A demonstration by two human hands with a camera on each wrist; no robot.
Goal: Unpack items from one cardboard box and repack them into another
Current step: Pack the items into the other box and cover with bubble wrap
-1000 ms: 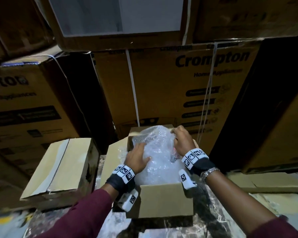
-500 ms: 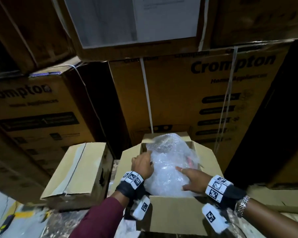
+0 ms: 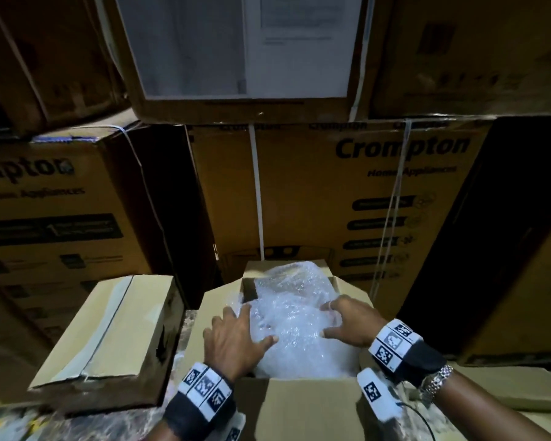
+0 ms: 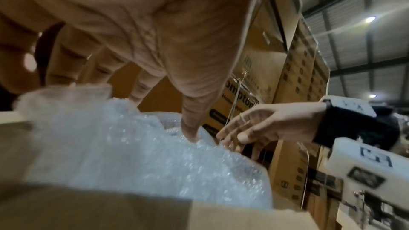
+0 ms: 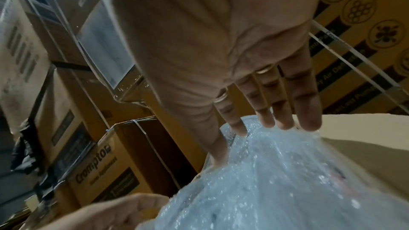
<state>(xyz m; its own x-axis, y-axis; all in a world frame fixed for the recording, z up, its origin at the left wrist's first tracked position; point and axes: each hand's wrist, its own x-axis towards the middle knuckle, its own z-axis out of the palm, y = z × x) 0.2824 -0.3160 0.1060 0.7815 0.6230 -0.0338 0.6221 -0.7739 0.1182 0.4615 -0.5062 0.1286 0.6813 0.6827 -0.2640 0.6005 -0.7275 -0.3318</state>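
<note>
An open cardboard box (image 3: pixel 299 405) sits in front of me, with a bulging bubble-wrap bundle (image 3: pixel 293 300) rising above its rim. My left hand (image 3: pixel 236 335) lies on the bundle's left side with fingers spread and the thumb pressing into the wrap. My right hand (image 3: pixel 347 323) rests on the right side, fingers spread, tips on the plastic. In the left wrist view the left hand (image 4: pixel 166 41) reaches down onto the bubble wrap (image 4: pixel 124 146), with the right hand (image 4: pixel 265 125) opposite. In the right wrist view the right hand (image 5: pixel 221 41) has straight fingers touching the wrap (image 5: pixel 287 181).
A second, taped cardboard box (image 3: pixel 109 338) stands closed just left of the open one. Large stacked Crompton cartons (image 3: pixel 331 186) form a wall close behind both. Flat cardboard (image 3: pixel 506 386) lies to the right.
My right hand came off the bundle's far top edge and now lies on its right side. My left hand has flattened out from a curled hold on the left side.
</note>
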